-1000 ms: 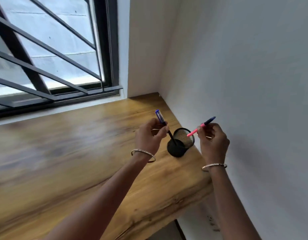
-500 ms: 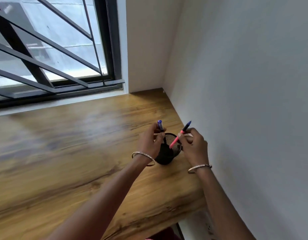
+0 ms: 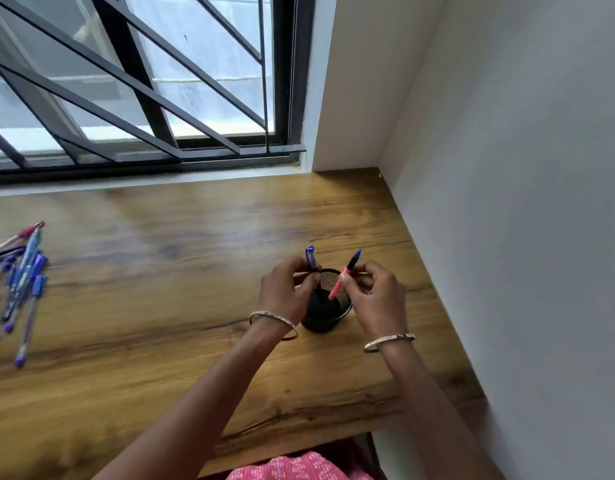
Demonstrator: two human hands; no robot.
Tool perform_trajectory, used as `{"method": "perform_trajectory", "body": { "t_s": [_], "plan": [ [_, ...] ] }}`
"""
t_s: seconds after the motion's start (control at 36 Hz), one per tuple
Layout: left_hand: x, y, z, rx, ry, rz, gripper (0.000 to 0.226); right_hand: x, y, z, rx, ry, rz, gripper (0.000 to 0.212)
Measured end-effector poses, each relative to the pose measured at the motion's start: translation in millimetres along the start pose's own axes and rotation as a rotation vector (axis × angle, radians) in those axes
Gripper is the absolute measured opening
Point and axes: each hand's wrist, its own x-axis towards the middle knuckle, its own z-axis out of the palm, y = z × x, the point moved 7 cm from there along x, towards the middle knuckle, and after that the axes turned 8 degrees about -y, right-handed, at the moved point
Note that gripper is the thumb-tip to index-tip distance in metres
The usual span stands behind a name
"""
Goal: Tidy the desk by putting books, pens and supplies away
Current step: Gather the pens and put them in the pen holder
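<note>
each hand pinches a pen over the black mesh cup (image 3: 328, 311), centre frame: left hand (image 3: 285, 289) a blue pen (image 3: 311, 258), right hand (image 3: 377, 296) a pink pen (image 3: 344, 277). next, likely let both drop in

**Two pens at the cup, a heap waiting**

A black mesh pen cup (image 3: 328, 315) stands upright on the wooden desk (image 3: 160, 341), near its right end. The blue-capped pen (image 3: 311, 258) is pinched in the left hand (image 3: 285, 292), cap up and nearly vertical at the cup's left rim. Its lower end is hidden, perhaps already inside. The pink pen (image 3: 346, 274), with a dark blue cap, is held by the right hand (image 3: 378, 296). It slants, and its pink end dips into the cup's mouth. Well apart, at the desk's left edge, loose pens (image 3: 18, 282) lie fanned out, mostly blue and purple.
</note>
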Motion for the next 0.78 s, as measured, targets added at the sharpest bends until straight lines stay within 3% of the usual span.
{"method": "perform_trajectory", "body": {
  "t_s": [0.17, 0.28, 0.44, 0.61, 0.78],
  "plan": [
    [2, -4, 2, 0.036, -0.004, 0.002, 0.014, 2, 4, 0, -0.005, -0.039, 0.005, 0.017],
    [2, -4, -3, -0.001, 0.021, 0.008, 0.031, 3, 5, -2, 0.019, -0.048, 0.002, 0.026],
    [-1, -9, -17, -0.042, 0.086, 0.001, 0.035, -2, -2, -7, -0.008, 0.018, -0.034, 0.023],
    [-16, -19, -47, -0.137, 0.087, -0.006, 0.049, -22, -50, -13, -0.062, 0.192, -0.209, 0.007],
    [-42, -49, -99, -0.179, 0.160, -0.073, 0.038, -44, -98, 23, -0.096, 0.210, -0.371, 0.009]
  ]
}}
